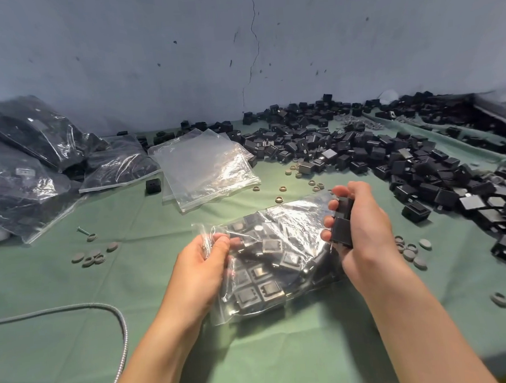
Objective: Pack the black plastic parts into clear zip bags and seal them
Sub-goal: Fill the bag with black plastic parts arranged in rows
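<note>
A clear zip bag [279, 249] holding several black plastic parts lies in front of me on the green cloth. My left hand [201, 262] pinches the bag's left edge near its mouth. My right hand [357, 229] grips two black parts [342, 224] stacked together, right at the bag's upper right corner. A big heap of loose black parts [377, 154] spreads across the right and back of the table. A stack of empty clear zip bags [205, 164] lies at the centre back.
Filled bags [28, 163] are piled at the far left. Small grey rings and discs [93, 257] are scattered on the cloth, with more grey rings [412, 249] by my right wrist. A metal braided hose [117, 312] curves at lower left. A cracked wall [251, 43] stands behind.
</note>
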`<action>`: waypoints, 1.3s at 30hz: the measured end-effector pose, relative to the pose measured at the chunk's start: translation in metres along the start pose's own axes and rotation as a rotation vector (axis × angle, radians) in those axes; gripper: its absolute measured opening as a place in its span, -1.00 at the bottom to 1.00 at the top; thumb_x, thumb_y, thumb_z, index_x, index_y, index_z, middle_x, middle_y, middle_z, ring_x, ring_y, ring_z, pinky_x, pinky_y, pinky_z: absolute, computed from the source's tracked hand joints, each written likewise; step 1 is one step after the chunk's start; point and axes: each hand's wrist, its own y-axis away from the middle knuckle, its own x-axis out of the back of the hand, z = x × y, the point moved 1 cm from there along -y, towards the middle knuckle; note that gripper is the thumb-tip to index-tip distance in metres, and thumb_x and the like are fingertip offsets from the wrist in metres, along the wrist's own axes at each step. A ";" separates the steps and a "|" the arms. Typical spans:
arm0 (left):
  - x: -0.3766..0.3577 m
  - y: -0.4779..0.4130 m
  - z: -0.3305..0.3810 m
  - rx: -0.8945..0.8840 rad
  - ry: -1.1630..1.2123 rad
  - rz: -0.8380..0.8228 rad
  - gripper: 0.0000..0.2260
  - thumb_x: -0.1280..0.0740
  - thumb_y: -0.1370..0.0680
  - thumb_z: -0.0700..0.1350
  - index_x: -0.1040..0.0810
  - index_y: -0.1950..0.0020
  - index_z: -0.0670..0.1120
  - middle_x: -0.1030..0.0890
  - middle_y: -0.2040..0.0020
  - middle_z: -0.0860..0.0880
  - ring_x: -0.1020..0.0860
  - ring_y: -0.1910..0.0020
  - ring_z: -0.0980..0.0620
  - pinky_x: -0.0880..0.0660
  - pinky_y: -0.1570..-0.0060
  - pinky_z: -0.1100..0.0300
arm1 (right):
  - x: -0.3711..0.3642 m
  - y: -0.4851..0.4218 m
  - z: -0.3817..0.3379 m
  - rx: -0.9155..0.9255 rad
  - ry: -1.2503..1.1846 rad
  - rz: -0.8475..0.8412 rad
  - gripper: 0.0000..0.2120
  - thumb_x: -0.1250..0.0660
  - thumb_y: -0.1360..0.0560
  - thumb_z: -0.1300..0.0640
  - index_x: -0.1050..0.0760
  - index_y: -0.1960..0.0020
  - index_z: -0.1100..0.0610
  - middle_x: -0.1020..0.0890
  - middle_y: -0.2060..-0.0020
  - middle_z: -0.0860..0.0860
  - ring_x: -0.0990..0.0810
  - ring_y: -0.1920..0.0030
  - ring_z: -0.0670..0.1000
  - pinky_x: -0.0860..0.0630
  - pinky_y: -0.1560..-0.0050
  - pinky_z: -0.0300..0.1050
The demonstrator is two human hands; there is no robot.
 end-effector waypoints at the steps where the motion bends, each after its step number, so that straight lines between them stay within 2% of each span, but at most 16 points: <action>1: -0.003 0.000 0.000 0.012 0.040 -0.016 -0.86 -0.23 -0.66 -0.16 -0.56 -0.06 -0.16 -0.73 0.06 -0.03 -0.63 0.27 0.17 -0.52 0.30 0.31 | 0.000 0.000 0.000 -0.003 0.000 -0.002 -0.84 -0.22 -0.61 0.05 -0.52 0.04 0.11 -0.50 0.35 -0.01 -0.42 0.53 -0.09 -0.35 0.59 -0.21; 4: -0.011 0.000 0.005 0.095 0.271 -0.033 -0.88 -0.17 -0.68 -0.22 -0.47 -0.02 -0.21 -0.72 0.14 -0.11 -0.69 0.19 0.04 -0.62 0.30 0.24 | -0.001 0.000 0.002 -0.023 0.022 -0.013 -0.82 -0.23 -0.61 0.04 -0.53 0.04 0.11 -0.49 0.34 -0.01 -0.42 0.54 -0.09 -0.36 0.59 -0.22; 7: -0.014 -0.003 0.008 0.172 0.397 -0.053 -0.88 -0.19 -0.67 -0.22 -0.46 -0.01 -0.23 -0.69 0.19 -0.13 -0.69 0.13 -0.10 -0.67 0.16 0.08 | -0.004 0.000 0.004 -0.026 0.056 -0.044 -0.79 -0.23 -0.63 0.01 -0.53 0.03 0.12 -0.49 0.30 0.01 -0.43 0.53 -0.09 -0.37 0.59 -0.21; 10: -0.014 -0.005 0.012 0.260 0.488 -0.091 -0.92 -0.21 -0.66 -0.23 -0.44 -0.03 -0.25 -0.64 -0.03 -0.29 -0.66 0.03 -0.21 -0.66 0.10 -0.02 | -0.008 0.000 0.006 0.002 0.102 -0.084 -0.79 -0.24 -0.62 -0.02 -0.52 -0.01 0.12 -0.49 0.22 0.04 -0.45 0.51 -0.09 -0.38 0.57 -0.20; 12: -0.013 -0.003 0.015 0.285 0.548 -0.142 -0.92 -0.24 -0.64 -0.25 -0.43 -0.05 -0.27 -0.59 -0.09 -0.32 -0.63 -0.01 -0.21 -0.67 0.12 -0.01 | -0.011 0.001 0.007 0.001 0.101 -0.098 -0.85 -0.27 -0.59 0.04 -0.49 -0.03 0.12 -0.48 0.17 0.06 -0.45 0.51 -0.09 -0.38 0.58 -0.20; 14: -0.010 -0.002 0.014 0.307 0.629 -0.161 -0.83 -0.28 -0.61 -0.25 -0.44 -0.13 -0.33 -0.59 -0.14 -0.32 -0.65 -0.04 -0.20 -0.67 0.14 0.02 | -0.013 0.002 0.007 -0.002 0.094 -0.115 -0.89 -0.25 -0.58 0.11 -0.47 -0.05 0.13 -0.48 0.13 0.07 -0.45 0.52 -0.11 -0.38 0.58 -0.21; 16: -0.007 -0.002 0.012 0.329 0.672 -0.161 -0.74 -0.31 -0.60 -0.24 -0.43 -0.22 -0.35 -0.60 -0.16 -0.35 -0.67 -0.05 -0.25 -0.66 0.12 0.01 | -0.016 0.004 0.008 -0.005 0.094 -0.141 -0.91 -0.22 -0.58 0.18 -0.46 -0.06 0.12 -0.48 0.11 0.08 -0.46 0.52 -0.12 -0.38 0.57 -0.22; 18: -0.005 -0.003 0.012 0.337 0.662 -0.164 -0.74 -0.32 -0.59 -0.23 -0.45 -0.22 -0.34 -0.62 -0.14 -0.35 -0.66 -0.06 -0.26 -0.66 0.07 0.00 | -0.018 0.005 0.009 -0.010 0.114 -0.176 -0.91 -0.21 -0.59 0.21 -0.46 -0.06 0.11 -0.51 0.08 0.09 -0.46 0.52 -0.11 -0.38 0.57 -0.22; 21: 0.002 -0.005 0.010 0.330 0.610 -0.134 -0.82 -0.31 -0.59 -0.23 -0.51 -0.14 -0.30 -0.64 -0.09 -0.35 -0.67 -0.05 -0.24 -0.65 0.03 0.01 | -0.020 0.007 0.011 -0.006 0.144 -0.244 -0.90 -0.26 -0.63 0.15 -0.44 -0.12 0.13 -0.64 -0.01 0.11 -0.47 0.51 -0.07 -0.40 0.56 -0.21; 23: 0.008 -0.005 0.008 0.320 0.595 -0.114 -0.82 -0.30 -0.60 -0.23 -0.53 -0.14 -0.30 -0.67 -0.04 -0.33 -0.68 -0.02 -0.23 -0.66 0.10 0.05 | -0.020 0.007 0.014 0.029 0.169 -0.290 -0.77 -0.30 -0.63 0.05 -0.42 -0.20 0.16 -0.69 -0.05 0.08 -0.47 0.51 -0.06 -0.43 0.56 -0.20; 27: 0.018 -0.004 0.007 0.238 0.492 0.010 -0.84 -0.28 -0.62 -0.20 -0.56 -0.06 -0.30 -0.71 0.11 -0.23 -0.71 0.16 -0.10 -0.63 0.30 0.18 | -0.022 0.011 0.018 0.234 0.302 -0.362 -0.65 -0.37 -0.55 -0.08 -0.45 -0.20 0.12 -0.68 -0.04 0.05 -0.48 0.50 -0.06 -0.43 0.55 -0.19; 30: 0.026 -0.004 0.002 0.040 0.156 0.262 -0.87 -0.22 -0.64 -0.22 -0.53 -0.12 -0.18 -0.59 0.25 -0.08 -0.63 0.31 0.01 -0.59 0.31 0.14 | -0.024 0.020 0.025 0.460 0.500 -0.436 -0.67 -0.43 -0.47 -0.11 -0.48 -0.17 -0.04 -0.66 0.02 -0.02 -0.57 0.39 -0.14 -0.49 0.44 -0.28; 32: 0.030 0.001 0.002 -0.133 -0.058 0.381 -0.87 -0.23 -0.62 -0.18 -0.55 -0.09 -0.07 -0.58 0.26 0.01 -0.58 0.36 0.11 -0.55 0.27 0.13 | -0.028 0.028 0.031 0.625 0.717 -0.487 -0.57 -0.43 -0.47 -0.13 -0.46 -0.29 -0.04 -0.67 -0.03 -0.10 -0.61 0.31 -0.17 -0.55 0.31 -0.30; 35: 0.023 0.019 0.013 -0.306 -0.035 0.281 -0.93 -0.29 -0.63 -0.04 -0.56 -0.02 0.08 -0.64 0.24 0.09 -0.60 0.34 0.14 -0.54 0.32 0.20 | -0.037 0.039 0.044 0.889 1.012 -0.546 -0.39 -0.42 -0.48 -0.12 -0.34 -0.47 -0.02 -0.66 -0.17 -0.12 -0.53 0.38 -0.21 -0.54 0.24 -0.23; 37: 0.015 0.030 0.019 -0.324 0.002 0.141 -0.88 -0.31 -0.58 0.11 -0.57 -0.04 0.11 -0.67 0.15 0.10 -0.61 0.29 0.14 -0.54 0.33 0.26 | -0.041 0.047 0.051 0.947 1.057 -0.586 -0.38 -0.47 -0.49 -0.04 -0.33 -0.49 -0.08 -0.66 -0.19 -0.13 -0.65 0.20 -0.05 -0.59 0.12 -0.05; 39: 0.012 0.035 0.021 -0.310 -0.002 0.084 -0.79 -0.34 -0.51 0.19 -0.57 -0.05 0.12 -0.67 0.11 0.10 -0.59 0.28 0.14 -0.53 0.30 0.28 | -0.042 0.051 0.055 1.000 1.050 -0.614 -0.39 -0.47 -0.49 -0.03 -0.34 -0.49 -0.11 -0.67 -0.17 -0.12 -0.68 0.04 0.06 -0.60 0.09 0.02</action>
